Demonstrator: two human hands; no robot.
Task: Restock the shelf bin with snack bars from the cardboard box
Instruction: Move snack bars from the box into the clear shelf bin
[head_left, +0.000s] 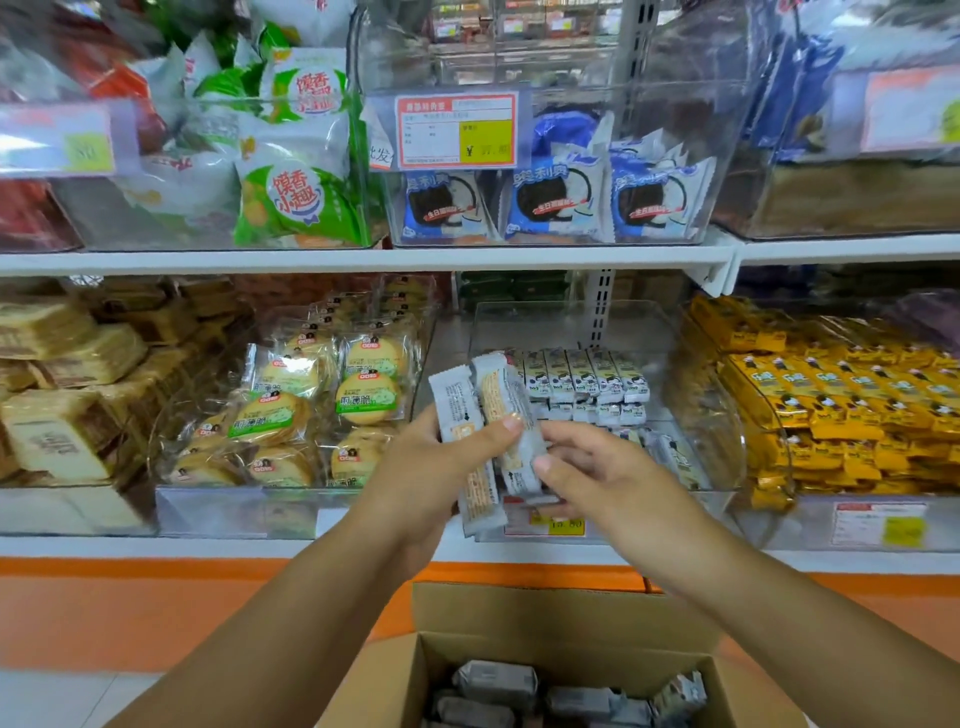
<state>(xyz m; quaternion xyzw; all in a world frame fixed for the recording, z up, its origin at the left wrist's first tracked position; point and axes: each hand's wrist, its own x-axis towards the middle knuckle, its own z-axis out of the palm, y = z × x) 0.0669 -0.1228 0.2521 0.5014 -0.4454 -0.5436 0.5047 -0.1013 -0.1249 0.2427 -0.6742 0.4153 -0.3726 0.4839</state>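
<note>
The left grip (441, 467) is closed round a small bundle of snack bars (457, 405), fingers behind them and the thumb laid across the front; the bars stand roughly upright, fanned a little apart at the top, their grey-white wrappers facing the camera; the right grip (602, 467) pinches the rightmost held bar (511, 400) near its lower half, thumb on the near face and fingers curled over the far side; both hold the bundle in the air just in front of the clear shelf bin (644, 327) on the lower shelf; inside that bin a row of matching bars (587, 376) stands on end towards the back, with more lying loose below and to the right; a price tag (545, 525) sits on the bin's front wall, partly hidden by the held bars; the cardboard box (519, 608) lies open below the forearms, its far flap raised, with several wrapped bars (493, 680) heaped inside; to the left of the bin, another clear bin holds round biscuit packs (363, 395); to the right, yellow packets (831, 395) fill a third; on the upper shelf (363, 257), blue cookie packs (550, 202) and green-and-white packs (301, 202) sit in clear bins.
</note>
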